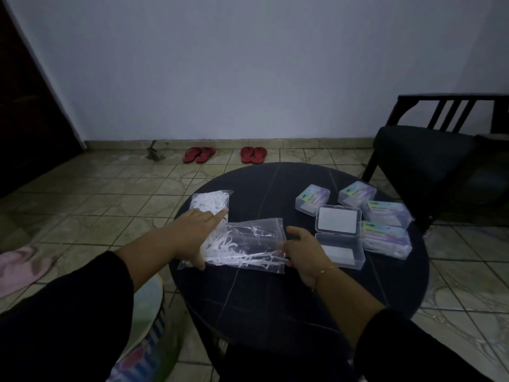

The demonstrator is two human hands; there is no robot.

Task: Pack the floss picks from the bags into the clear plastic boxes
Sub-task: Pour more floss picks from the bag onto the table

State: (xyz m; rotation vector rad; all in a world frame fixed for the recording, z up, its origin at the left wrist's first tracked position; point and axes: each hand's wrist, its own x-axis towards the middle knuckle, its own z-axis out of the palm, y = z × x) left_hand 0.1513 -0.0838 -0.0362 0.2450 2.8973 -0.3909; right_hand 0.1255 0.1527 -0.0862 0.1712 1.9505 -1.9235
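A clear bag (248, 245) with white floss picks lies near the middle of the round dark table (275, 299). My left hand (197, 232) lies flat on the bag's left end, fingers straight. At the bag's right end, my right hand (304, 253) pinches the open mouth among the picks. A second, fuller bag of picks (210, 202) lies behind my left hand. To the right of my right hand stands an open clear plastic box (338, 235), its lid tipped back and nothing visible inside. Several shut boxes with coloured labels (385, 216) sit around it.
A dark chair (429, 150) stands at the table's far right. Two pairs of red flip-flops (224, 154) lie on the tiled floor by the wall. A pink slipper (19, 267) is at the left, and a patterned cushion (146, 326) sits by my left arm.
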